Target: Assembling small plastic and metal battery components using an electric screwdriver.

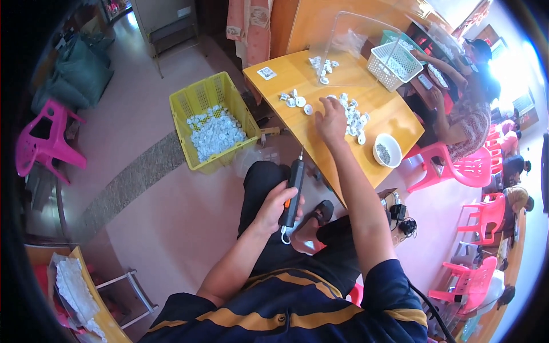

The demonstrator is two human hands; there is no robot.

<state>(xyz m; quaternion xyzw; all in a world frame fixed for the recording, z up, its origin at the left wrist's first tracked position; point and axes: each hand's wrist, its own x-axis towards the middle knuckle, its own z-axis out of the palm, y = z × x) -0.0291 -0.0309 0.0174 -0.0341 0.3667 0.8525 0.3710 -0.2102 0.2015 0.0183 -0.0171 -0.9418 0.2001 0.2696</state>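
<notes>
Left of centre, a yellow basket (201,94) is holding white parts (217,137). Mid-frame, the person's left hand (274,209) is wrapping its fingers round a black screwdriver (293,186) — tip pointing up. Upper centre, the right hand (332,123) is reaching over the table (394,119) beside white pieces (355,119), fingers bending — whether pinching one, unclear. Rightward, a white bowl (396,150) is holding grey bits (383,153).

We see a pale pinkish floor (166,228) crossed by a grey strip (137,177). Near a wood panel (317,26) stands our wooden table (397,120), a pink cloth (249,28) hanging close by. A pink chair (54,140) sits left; more pink chairs (474,168) line the right, where bright light (517,48) glares.
</notes>
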